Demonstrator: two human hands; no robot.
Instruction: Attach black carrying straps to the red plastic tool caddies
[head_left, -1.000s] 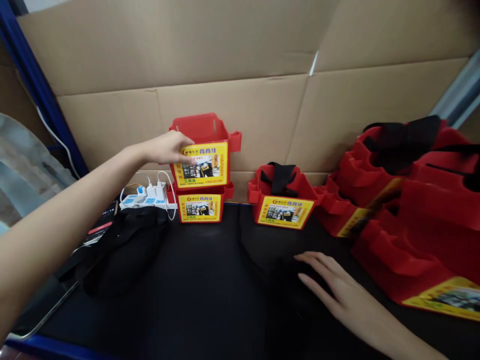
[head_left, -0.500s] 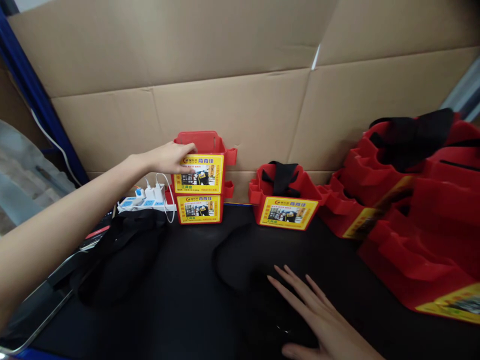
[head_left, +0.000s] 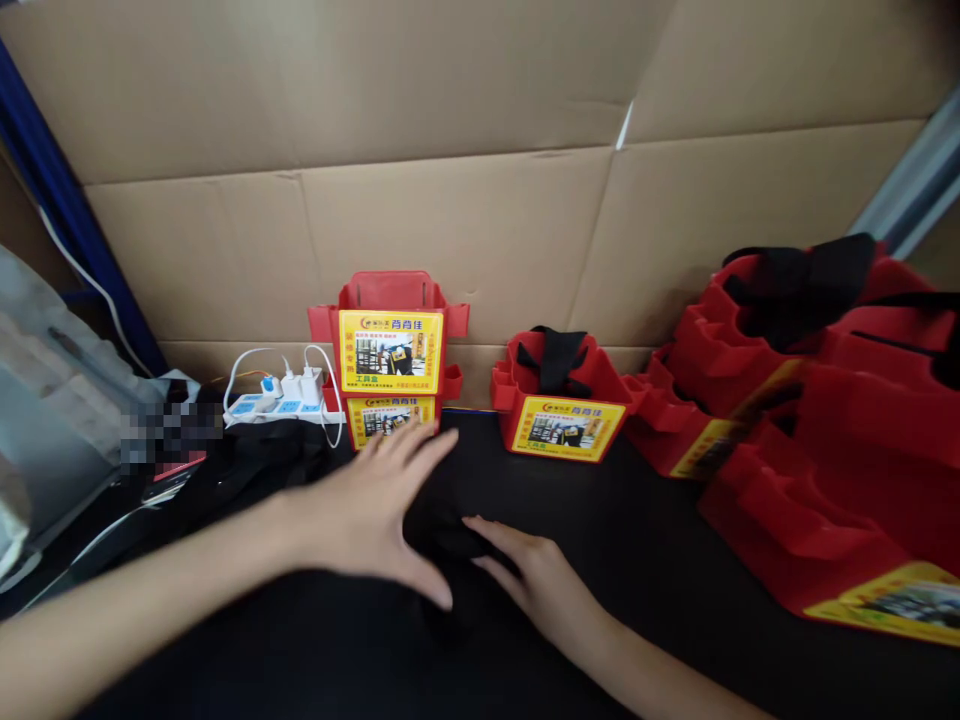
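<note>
My left hand (head_left: 371, 510) lies flat with fingers stretched out on a black fabric piece (head_left: 442, 525) on the black table surface. My right hand (head_left: 536, 585) rests beside it, fingers flat and spread, touching the same fabric. Just behind the left hand stand two stacked red bins (head_left: 391, 345) with yellow labels, against the cardboard wall. A third red bin (head_left: 562, 400) with a black strap inside sits to their right.
A pile of red bins with black straps (head_left: 817, 400) fills the right side. A white power strip with plugs (head_left: 274, 400) lies left of the stack. Black fabric (head_left: 247, 465) is heaped at the left. A cardboard wall (head_left: 480, 200) closes the back.
My left hand let go of the upper red bin, which now sits nested on the lower one, and came down onto the black fabric. My right hand slid left toward it.
</note>
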